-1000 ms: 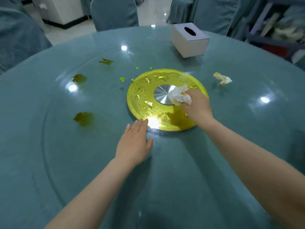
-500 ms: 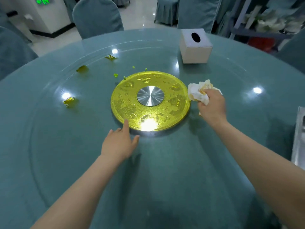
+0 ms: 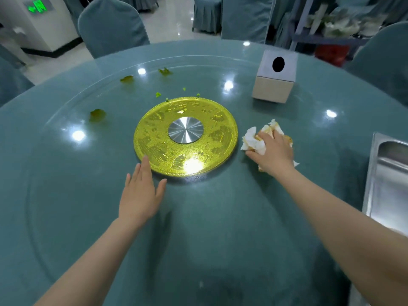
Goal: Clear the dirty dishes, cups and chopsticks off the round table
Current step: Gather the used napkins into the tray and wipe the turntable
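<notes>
The round table carries a glass turntable (image 3: 66,195) with a yellow-gold disc (image 3: 154,138) and a silver hub (image 3: 186,130) at its centre. My left hand (image 3: 141,195) lies flat on the glass, fingers straight, its fingertips at the disc's near-left rim. My right hand (image 3: 273,153) grips a wad of crumpled, stained tissues (image 3: 251,140) against the glass, just right of the disc. No dishes, cups or chopsticks are in view.
Green food scraps (image 3: 97,114) and small green bits (image 3: 157,94) lie on the glass left of and behind the disc. A white tissue box (image 3: 273,85) stands at the back right. A metal tray (image 3: 388,173) sits at the right edge. Covered chairs (image 3: 110,25) ring the table.
My right hand carried its tissue off the disc to the right and gathered the other crumpled tissue under it. My left hand stayed flat on the glass by the disc's rim.
</notes>
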Demonstrator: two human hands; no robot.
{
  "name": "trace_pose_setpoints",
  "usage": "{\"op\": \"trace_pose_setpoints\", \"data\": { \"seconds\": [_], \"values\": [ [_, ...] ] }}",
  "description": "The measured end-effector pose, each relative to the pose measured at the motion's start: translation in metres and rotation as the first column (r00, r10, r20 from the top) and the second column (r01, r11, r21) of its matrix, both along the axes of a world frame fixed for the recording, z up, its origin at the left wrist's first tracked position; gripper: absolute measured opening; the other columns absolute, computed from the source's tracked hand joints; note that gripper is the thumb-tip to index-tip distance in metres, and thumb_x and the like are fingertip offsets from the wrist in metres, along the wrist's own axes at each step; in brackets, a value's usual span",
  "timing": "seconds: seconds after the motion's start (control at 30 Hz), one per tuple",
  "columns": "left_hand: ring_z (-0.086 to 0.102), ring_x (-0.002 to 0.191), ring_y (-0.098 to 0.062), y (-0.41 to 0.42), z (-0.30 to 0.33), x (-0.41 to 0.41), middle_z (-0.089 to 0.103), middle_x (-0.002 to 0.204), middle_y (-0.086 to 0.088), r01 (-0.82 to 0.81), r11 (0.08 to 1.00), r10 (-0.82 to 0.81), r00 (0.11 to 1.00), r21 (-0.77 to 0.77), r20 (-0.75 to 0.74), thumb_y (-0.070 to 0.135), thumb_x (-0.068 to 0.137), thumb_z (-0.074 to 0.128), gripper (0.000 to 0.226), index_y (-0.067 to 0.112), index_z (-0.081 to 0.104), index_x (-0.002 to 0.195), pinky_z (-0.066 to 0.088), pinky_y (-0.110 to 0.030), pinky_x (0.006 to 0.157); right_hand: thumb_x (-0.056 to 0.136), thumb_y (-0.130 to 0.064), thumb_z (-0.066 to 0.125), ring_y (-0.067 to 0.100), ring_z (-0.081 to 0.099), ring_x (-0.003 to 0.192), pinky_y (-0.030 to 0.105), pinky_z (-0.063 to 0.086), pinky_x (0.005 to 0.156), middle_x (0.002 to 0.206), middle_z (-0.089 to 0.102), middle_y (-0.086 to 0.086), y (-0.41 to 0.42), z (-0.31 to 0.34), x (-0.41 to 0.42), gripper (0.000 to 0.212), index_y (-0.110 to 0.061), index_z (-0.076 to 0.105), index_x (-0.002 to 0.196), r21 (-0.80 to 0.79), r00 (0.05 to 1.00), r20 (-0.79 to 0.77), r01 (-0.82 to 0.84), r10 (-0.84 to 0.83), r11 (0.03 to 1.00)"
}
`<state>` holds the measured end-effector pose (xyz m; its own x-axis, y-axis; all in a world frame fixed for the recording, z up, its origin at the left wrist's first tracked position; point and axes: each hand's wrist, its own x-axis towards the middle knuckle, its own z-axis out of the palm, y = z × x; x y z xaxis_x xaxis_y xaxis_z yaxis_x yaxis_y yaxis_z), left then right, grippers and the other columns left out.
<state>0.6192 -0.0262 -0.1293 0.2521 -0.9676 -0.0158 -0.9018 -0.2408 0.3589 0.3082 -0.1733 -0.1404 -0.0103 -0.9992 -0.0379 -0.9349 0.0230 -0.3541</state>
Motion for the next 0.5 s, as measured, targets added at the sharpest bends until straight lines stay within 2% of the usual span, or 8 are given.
{"op": "trace_pose_setpoints", "data": {
  "seconds": [0.1, 0.2, 0.3, 0.37, 0.43, 0.5],
  "values": [
    [0.013, 0.146, -0.021, 0.003, 0.003, -0.009, 0.011, 0.160, -0.006, 0.014, 0.999, -0.018, 0.996, -0.048, -0.084, 0.037, 0.097, 0.042, 0.076, 0.010, -0.003, 0.151, 0.005, -0.036, 0.117, 0.075, -0.065, 0.060, 0.035, 0.022, 0.136, 0.049, 0.022, 0.112, 0.150, 0.026, 0.009, 0.005, -0.004, 0.010, 0.064, -0.039, 0.048, 0.132, 0.016, 0.994, -0.106, -0.017, 0.019, 1.000],
    [0.013, 0.146, -0.022, 0.010, 0.005, -0.015, 0.012, 0.160, -0.006, 0.001, 0.999, -0.006, 0.993, -0.036, -0.115, 0.036, 0.097, 0.043, 0.075, 0.010, -0.001, 0.152, 0.004, -0.035, 0.117, 0.080, -0.060, 0.058, 0.035, 0.028, 0.132, 0.045, 0.028, 0.107, 0.147, 0.033, 0.009, 0.010, -0.005, 0.014, 0.055, -0.030, 0.054, 0.126, -0.021, 0.987, -0.146, -0.073, 0.069, 0.997],
    [0.013, 0.146, -0.021, 0.017, 0.007, -0.020, 0.012, 0.160, -0.006, -0.012, 1.000, 0.008, 0.990, -0.025, -0.141, 0.036, 0.097, 0.042, 0.074, 0.011, -0.001, 0.152, 0.004, -0.035, 0.117, 0.085, -0.042, 0.059, 0.030, 0.047, 0.118, 0.035, 0.040, 0.084, 0.127, 0.055, 0.007, 0.015, -0.004, 0.017, 0.036, -0.020, 0.064, 0.113, -0.112, 0.989, -0.065, -0.137, 0.130, 0.984],
    [0.014, 0.146, -0.021, 0.024, 0.008, -0.025, 0.014, 0.159, -0.005, -0.016, 1.000, 0.013, 0.986, -0.022, -0.164, 0.036, 0.097, 0.042, 0.073, 0.012, 0.001, 0.152, 0.004, -0.035, 0.117, 0.082, -0.041, 0.060, 0.029, 0.057, 0.104, 0.031, 0.039, 0.069, 0.113, 0.062, 0.005, 0.021, -0.001, 0.018, 0.028, -0.021, 0.067, 0.102, -0.111, 0.994, -0.036, -0.110, 0.106, 0.988],
    [0.014, 0.146, -0.021, 0.031, 0.011, -0.030, 0.015, 0.159, -0.004, -0.027, 0.999, 0.022, 0.981, -0.024, -0.193, 0.036, 0.097, 0.042, 0.071, 0.012, 0.003, 0.152, 0.003, -0.034, 0.117, 0.079, -0.045, 0.061, 0.029, 0.061, 0.091, 0.028, 0.036, 0.062, 0.100, 0.064, 0.004, 0.031, 0.000, 0.019, 0.026, -0.023, 0.066, 0.092, -0.090, 0.991, -0.082, -0.111, 0.103, 0.990],
    [0.013, 0.146, -0.021, 0.039, 0.014, -0.036, 0.015, 0.159, -0.003, -0.028, 0.999, 0.025, 0.978, -0.015, -0.207, 0.035, 0.097, 0.042, 0.070, 0.012, 0.005, 0.152, 0.003, -0.034, 0.117, 0.077, -0.046, 0.062, 0.029, 0.062, 0.085, 0.028, 0.034, 0.059, 0.095, 0.062, 0.004, 0.046, -0.001, 0.021, 0.026, -0.023, 0.064, 0.089, -0.069, 0.986, -0.118, -0.128, 0.120, 0.989]
  ]
}}
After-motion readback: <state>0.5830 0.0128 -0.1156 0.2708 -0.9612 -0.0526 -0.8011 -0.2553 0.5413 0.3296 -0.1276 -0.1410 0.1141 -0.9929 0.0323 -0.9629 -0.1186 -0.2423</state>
